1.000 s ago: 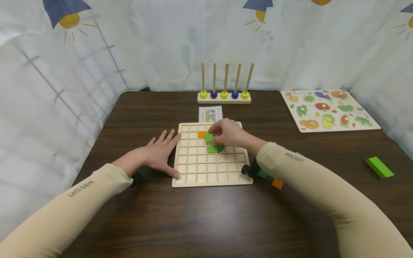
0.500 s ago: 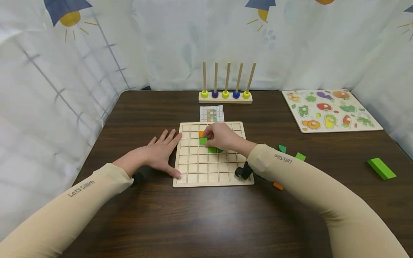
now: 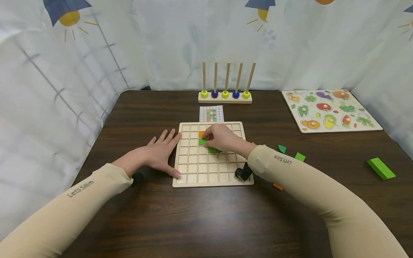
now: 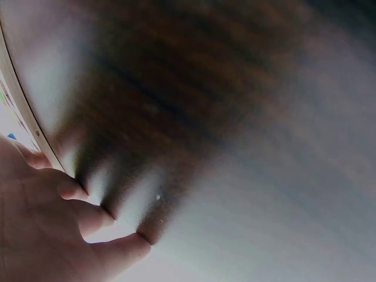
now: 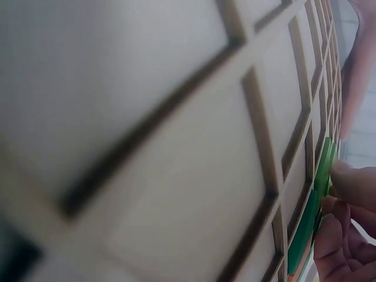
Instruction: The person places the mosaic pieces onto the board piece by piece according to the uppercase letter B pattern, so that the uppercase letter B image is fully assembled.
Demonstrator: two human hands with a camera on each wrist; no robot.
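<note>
In the head view a wooden grid board (image 3: 193, 168) lies on the dark table. My right hand (image 3: 222, 138) is over its upper middle, thumb and finger pinching the right side of a light green square tile (image 3: 202, 142), which lies in or on a cell. An orange square tile (image 3: 201, 134) sits just behind it. Another light green tile (image 3: 212, 150) and a dark green tile (image 3: 219, 151) show partly under my hand. In the right wrist view my thumb touches green (image 5: 323, 167). My left hand (image 3: 158, 154) is spread flat, thumb and fingertips at the board's left edge.
Behind the board lie a small pattern card (image 3: 211, 113) and a peg stand with rings (image 3: 224, 98). A vegetable puzzle board (image 3: 332, 111) lies at the back right. Loose tiles (image 3: 300, 156) lie near my right sleeve, and a green block (image 3: 381, 168) farther right.
My right hand has moved slightly left and lowered the light green tile from above the board to a cell in front of the orange tile. The left hand has stayed still.
</note>
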